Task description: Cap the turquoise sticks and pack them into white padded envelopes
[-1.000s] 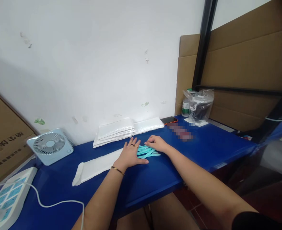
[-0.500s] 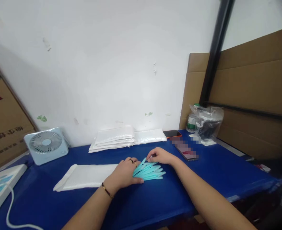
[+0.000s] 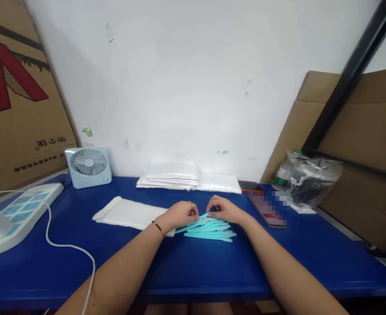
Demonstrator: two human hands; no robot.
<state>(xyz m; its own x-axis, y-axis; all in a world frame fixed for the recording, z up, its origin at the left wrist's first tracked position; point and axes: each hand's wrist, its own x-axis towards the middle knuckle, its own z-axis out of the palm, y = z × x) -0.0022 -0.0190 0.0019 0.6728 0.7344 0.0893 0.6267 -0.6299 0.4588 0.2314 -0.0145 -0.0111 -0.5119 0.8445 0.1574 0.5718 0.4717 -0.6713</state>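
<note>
Several thin turquoise sticks (image 3: pixel 209 229) lie fanned out in a small pile on the blue table (image 3: pixel 193 271). My left hand (image 3: pixel 179 214) has its fingers curled over the left end of the pile, pinching the sticks there. My right hand (image 3: pixel 222 209) pinches the upper end of the pile just to the right of it; the fingertips of both hands nearly meet. A white padded envelope (image 3: pixel 127 213) lies flat just left of my left hand, partly under my wrist.
A stack of white padded envelopes (image 3: pixel 171 175) sits by the wall, more envelopes (image 3: pixel 217 183) beside it. A small fan (image 3: pixel 88 166), a power strip (image 3: pixel 15 212) with a white cable (image 3: pixel 71 249), a phone (image 3: pixel 267 212), a bagged bottle (image 3: pixel 306 177) and cardboard (image 3: pixel 19 96) surround them.
The camera swung left and down. My left hand went from lying flat on the sticks to curled and pinching them; my right hand stayed at the pile's top.
</note>
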